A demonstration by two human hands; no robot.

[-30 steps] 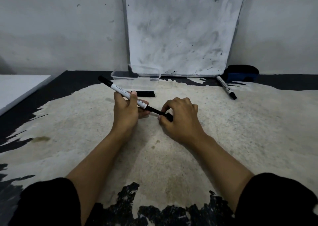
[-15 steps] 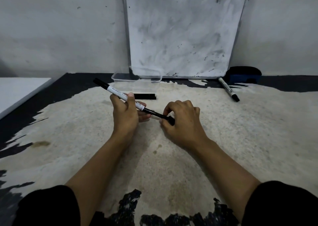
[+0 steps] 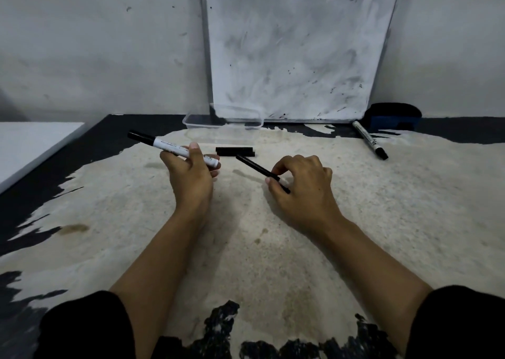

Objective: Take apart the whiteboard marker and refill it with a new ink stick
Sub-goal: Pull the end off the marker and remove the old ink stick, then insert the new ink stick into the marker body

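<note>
Worn, cream-coloured tabletop (image 3: 273, 263) with flaking black patches fills the near field, and two black sleeves (image 3: 82, 328) sit at the bottom edge. Left hand (image 3: 191, 175) is raised above the surface; its grip is clenched around the white-barrelled whiteboard marker with a black cap (image 3: 169, 147), which points up and to the left, open end toward the centre. Right hand (image 3: 300, 186) is apart from the left; its grip pinches the thin black ink stick (image 3: 257, 167) between thumb and fingers, fully outside the barrel, free end aimed toward the marker's open end. Just beyond the stick, short black rod-shaped pieces (image 3: 235, 151) lie flat. Farther back stands a clear plastic rectangular container (image 3: 224, 118). At far right lies a second black-and-white marker (image 3: 369, 139) beside a dark blue eraser (image 3: 393, 115). A smudged whiteboard (image 3: 295, 44) leans on the grey wall (image 3: 95, 44).
</note>
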